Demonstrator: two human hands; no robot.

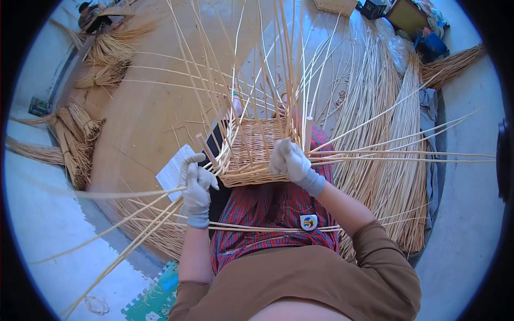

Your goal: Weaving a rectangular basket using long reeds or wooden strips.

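A half-woven wicker basket point(251, 176) rests on my lap, with a woven floor and a low near wall. Long pale stakes rise from its far side and fan out sideways. Thick wooden posts stand at its near left corner point(206, 151) and near right corner point(308, 132). My gloved left hand point(196, 188) is closed round a wicker rod point(140, 193) left of the basket, its index finger raised. My gloved right hand point(290, 161) is closed at the near right corner; its fingers hide what exactly they pinch.
Long loose wicker rods point(383, 176) lie in a broad heap on the right. Tied wicker bundles point(75, 142) lie on the left. White paper point(172, 170) is beside my left hand. Stakes stick out far on both sides. Another person point(88, 15) is at the far left.
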